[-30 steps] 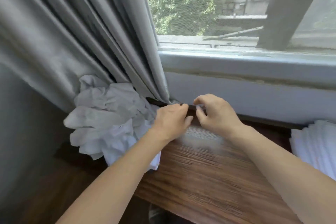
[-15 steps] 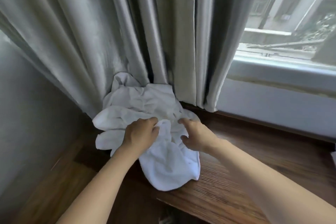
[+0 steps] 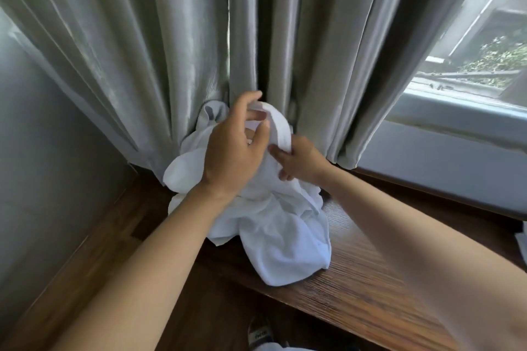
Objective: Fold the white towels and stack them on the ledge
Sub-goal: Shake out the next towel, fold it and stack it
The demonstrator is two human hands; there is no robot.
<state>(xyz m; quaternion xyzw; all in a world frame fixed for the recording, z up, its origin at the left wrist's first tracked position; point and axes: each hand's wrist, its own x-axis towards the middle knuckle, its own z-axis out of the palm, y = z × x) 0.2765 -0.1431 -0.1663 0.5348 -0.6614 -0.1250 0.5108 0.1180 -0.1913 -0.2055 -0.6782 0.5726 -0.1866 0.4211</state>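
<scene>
Wood-grain ledge (image 3: 370, 279) runs closest to us, dark brown, with one lobe of the crumpled white towels (image 3: 285, 251) spilling toward its front edge. Below that edge we glimpse a sandal (image 3: 261, 333) on the floor.

Moving inward, our forearms converge on the heap. Our right hand (image 3: 299, 162) is pressed into the cloth with the fingers curled around a fold, pinching it just beneath a raised strip. Our left hand (image 3: 233, 151) is higher, closed around that same strip, a rolled hem of one towel lifted clear of the pile and arching over the fingers.

Beyond the hands, the rest of the pile is bunched against the foot of the grey curtain (image 3: 142, 51), partly tucked under its folds. To the far right sits the window (image 3: 470, 51), and at the right edge a sliver of white may be the folded stack, though too little shows to be sure.

We judge that this is the step of separating a single towel from the heap. Next we need to find two corners, draw the towel free and spread it flat on the bare wood.
</scene>
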